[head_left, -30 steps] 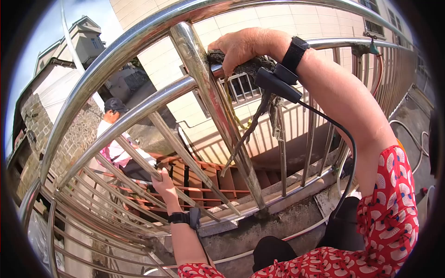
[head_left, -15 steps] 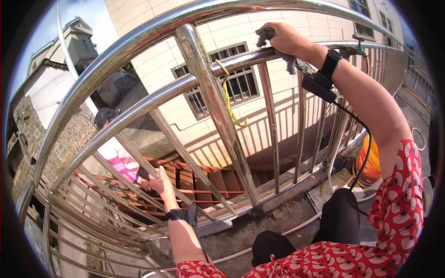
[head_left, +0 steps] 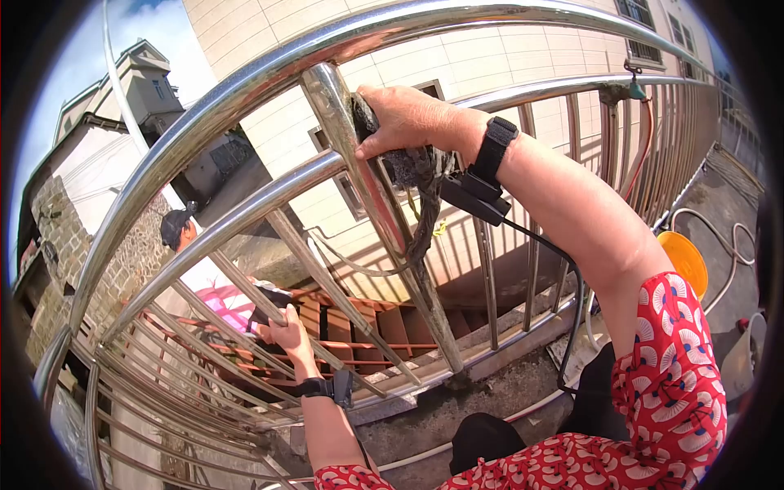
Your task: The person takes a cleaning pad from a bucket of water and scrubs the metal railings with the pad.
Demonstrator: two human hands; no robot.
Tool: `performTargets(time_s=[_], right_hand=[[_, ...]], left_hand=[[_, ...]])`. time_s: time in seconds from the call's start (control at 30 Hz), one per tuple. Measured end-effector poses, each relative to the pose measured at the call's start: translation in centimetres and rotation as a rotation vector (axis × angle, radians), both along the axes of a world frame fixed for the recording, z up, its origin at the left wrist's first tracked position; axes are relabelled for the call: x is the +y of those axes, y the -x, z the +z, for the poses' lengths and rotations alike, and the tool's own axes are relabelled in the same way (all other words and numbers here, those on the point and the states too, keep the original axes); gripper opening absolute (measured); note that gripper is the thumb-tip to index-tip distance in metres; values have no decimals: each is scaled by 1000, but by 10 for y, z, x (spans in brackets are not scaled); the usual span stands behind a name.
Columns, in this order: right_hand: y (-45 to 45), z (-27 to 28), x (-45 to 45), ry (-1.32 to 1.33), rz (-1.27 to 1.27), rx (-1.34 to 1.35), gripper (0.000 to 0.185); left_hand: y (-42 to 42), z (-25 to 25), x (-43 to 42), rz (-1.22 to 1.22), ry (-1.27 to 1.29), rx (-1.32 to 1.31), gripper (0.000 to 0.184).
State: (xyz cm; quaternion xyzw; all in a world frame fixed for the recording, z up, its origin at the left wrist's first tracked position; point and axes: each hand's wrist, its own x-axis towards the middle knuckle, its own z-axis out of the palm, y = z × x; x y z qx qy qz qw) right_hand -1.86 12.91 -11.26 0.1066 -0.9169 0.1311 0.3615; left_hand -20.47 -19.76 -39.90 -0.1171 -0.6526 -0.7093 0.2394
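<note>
My right hand (head_left: 412, 121) is closed around a dark, wet-looking rag (head_left: 425, 200) and presses it against the thick metal post (head_left: 333, 102), where the middle rail (head_left: 286, 188) meets it. The rag's lower end dangles beside the post. Lower down, my left hand (head_left: 291, 336) wraps round a slanting bar (head_left: 260, 300) of the same railing. The shiny curved top rail (head_left: 204, 94) passes above both hands. A yellow cord (head_left: 439, 229) shows behind the rag, mostly hidden. Black straps with small devices are on both my wrists.
Beyond the railing, a person in a dark cap (head_left: 175, 227) is near reddish-brown stairs (head_left: 392, 327). An orange bucket (head_left: 684, 263), a pale hose (head_left: 727, 269) and a whitish container (head_left: 745, 355) are at the right. A tap (head_left: 635, 88) sits by the rail.
My right hand has moved left and down with the rag, from the middle rail to the thick post. My left hand stays on its bar. The view has shifted slightly.
</note>
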Motion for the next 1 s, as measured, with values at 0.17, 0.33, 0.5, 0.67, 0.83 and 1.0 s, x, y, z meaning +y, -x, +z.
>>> performTargets(time_s=[0.17, 0.33, 0.5, 0.67, 0.83, 1.0], right_hand=[[-17, 24, 6, 222, 124, -421, 48], [-29, 10, 44, -168, -159, -194, 54], [-30, -17, 71, -328, -289, 114, 54], [-44, -46, 38, -495, -598, 303, 35], [-65, -44, -1, -518, -594, 261, 24], [-23, -38, -26, -217, -314, 627, 42]], left_hand=[[18, -11, -5, 35, 61, 158, 20], [18, -10, -5, -1, 28, 127, 17], [-4, 2, 0, -67, -22, 52, 16], [-1, 2, 4, -47, -30, 37, 15], [2, 1, 3, -53, -46, 7, 14], [19, -12, -3, 44, 57, 46, 16]])
